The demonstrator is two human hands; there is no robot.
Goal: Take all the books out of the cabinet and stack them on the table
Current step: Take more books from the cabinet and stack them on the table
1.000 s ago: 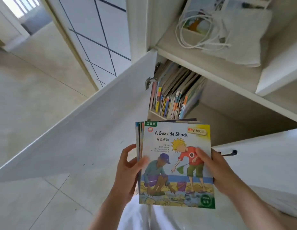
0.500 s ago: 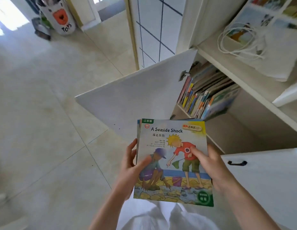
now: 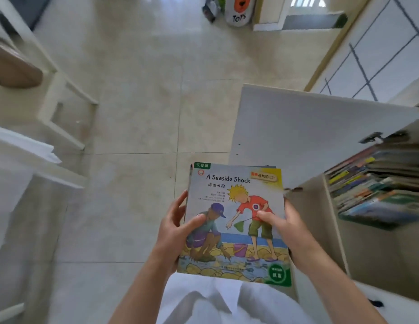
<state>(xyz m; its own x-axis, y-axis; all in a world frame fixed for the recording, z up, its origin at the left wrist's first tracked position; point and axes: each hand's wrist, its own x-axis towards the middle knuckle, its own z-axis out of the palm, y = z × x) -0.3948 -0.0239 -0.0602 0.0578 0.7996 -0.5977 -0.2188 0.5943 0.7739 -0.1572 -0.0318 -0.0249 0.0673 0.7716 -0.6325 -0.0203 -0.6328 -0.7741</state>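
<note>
A small bundle of thin picture books (image 3: 236, 220), topped by one titled "A Seaside Shock", is held flat in front of me. My left hand (image 3: 178, 232) grips its left edge with the thumb on the cover. Holding the right edge is my right hand (image 3: 285, 228), thumb also on the cover. More books (image 3: 376, 190) stand leaning in a row inside the open white cabinet (image 3: 330, 230) at the right, blurred. The white table's edge (image 3: 28, 155) shows at the far left.
The cabinet's open white door (image 3: 304, 136) juts out just beyond the held books. Tiled floor (image 3: 138, 108) stretches ahead. A white chair frame (image 3: 63, 106) stands at the left. A white "Toys" bag (image 3: 238, 10) sits far back by a doorway.
The view has swung left, away from the cabinet toward the floor and table. The bundle stays in both hands, same grip. The upper shelf with the cable has left the view.
</note>
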